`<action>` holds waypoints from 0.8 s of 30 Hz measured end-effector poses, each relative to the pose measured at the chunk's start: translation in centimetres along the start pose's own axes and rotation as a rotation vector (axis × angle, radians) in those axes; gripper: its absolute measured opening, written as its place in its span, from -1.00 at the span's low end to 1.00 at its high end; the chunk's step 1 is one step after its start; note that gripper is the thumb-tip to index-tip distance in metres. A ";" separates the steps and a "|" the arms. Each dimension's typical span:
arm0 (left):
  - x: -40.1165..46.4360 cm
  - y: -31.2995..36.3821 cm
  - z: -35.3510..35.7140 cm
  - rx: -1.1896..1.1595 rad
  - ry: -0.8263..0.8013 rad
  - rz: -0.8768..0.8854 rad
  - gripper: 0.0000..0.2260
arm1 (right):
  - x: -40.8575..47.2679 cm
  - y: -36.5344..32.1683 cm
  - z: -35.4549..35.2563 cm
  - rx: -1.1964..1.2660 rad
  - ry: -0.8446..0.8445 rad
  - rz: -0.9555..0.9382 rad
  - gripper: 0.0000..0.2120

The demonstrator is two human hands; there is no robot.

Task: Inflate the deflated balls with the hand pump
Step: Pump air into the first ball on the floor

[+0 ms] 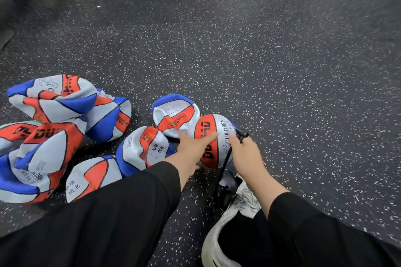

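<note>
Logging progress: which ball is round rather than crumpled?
The ball under both hands, rightmost, marked CHILDREN: left hand rests on it, right hand pinches the pump nozzle. The others lie creased.

Left hand flat, fingers outstretched — right hand curled in a grip — both forearms extended forward.

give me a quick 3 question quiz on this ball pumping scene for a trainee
1. True or false: the left hand rests on the round ball.
2. What does the right hand pinch? A) shoe lace B) hose end C) crumpled ball
3. Fill in: the pump stands beside the white ____.

Key: 1 true; 2 B, the hose end at the ball; 3 shoe.
</note>
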State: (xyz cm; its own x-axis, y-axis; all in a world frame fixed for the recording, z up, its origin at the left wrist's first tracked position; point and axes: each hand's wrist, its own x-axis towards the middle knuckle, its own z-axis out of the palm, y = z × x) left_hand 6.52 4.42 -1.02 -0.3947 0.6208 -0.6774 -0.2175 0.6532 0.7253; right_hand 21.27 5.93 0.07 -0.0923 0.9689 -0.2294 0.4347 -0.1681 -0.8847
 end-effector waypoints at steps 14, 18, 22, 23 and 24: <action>1.7 5.7 5.1 1.031 -0.335 0.581 -0.39 | 3.3 1.8 -2.1 -0.104 0.060 -0.020 -0.49; 2.1 6.1 5.1 1.028 -0.296 0.617 -0.57 | 3.6 1.9 -2.6 -0.108 0.007 -0.007 -0.55; 2.5 6.7 3.7 0.974 -0.212 0.626 -0.58 | 3.8 2.0 -2.6 -0.118 0.003 -0.010 -0.47; 2.8 6.8 3.0 0.956 -0.169 0.638 -0.59 | 3.8 2.0 -2.6 -0.124 0.005 -0.011 -0.42; 3.2 6.8 2.0 0.954 -0.113 0.649 -0.61 | 3.7 1.9 -2.6 -0.128 0.005 -0.008 -0.39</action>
State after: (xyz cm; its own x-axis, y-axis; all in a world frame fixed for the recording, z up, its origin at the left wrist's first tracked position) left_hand 5.54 11.74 1.48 -0.0929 0.9628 -0.2538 0.7771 0.2295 0.5860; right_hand 24.08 9.62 -1.40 -0.0918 0.9711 -0.2204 0.5446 -0.1363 -0.8276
